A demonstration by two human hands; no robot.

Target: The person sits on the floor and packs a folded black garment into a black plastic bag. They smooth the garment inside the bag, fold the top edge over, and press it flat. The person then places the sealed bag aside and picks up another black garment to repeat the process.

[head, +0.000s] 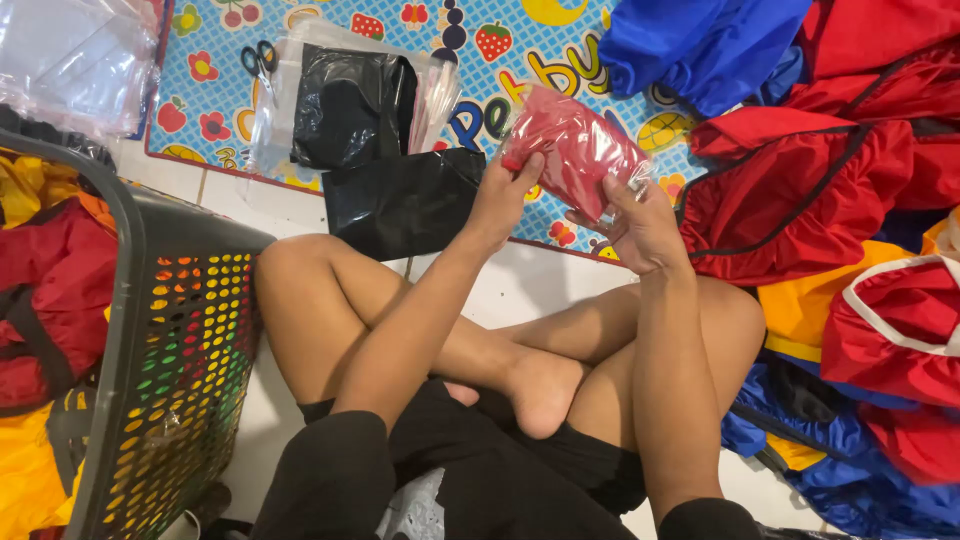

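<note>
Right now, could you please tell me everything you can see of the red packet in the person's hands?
The red packet is a folded red fabric item sealed in a clear, glossy plastic bag, roughly rectangular and slightly crumpled. It is held tilted above the colourful play mat. The left hand grips its lower left end; the right hand supports its lower right edge.

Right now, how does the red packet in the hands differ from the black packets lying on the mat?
The red packet is held up between the left hand and right hand; the black packets lie flat on the play mat. The red packet looks small and plump; the black packets look larger and flatter. Both seem to be folded fabric in clear plastic bags.
</note>
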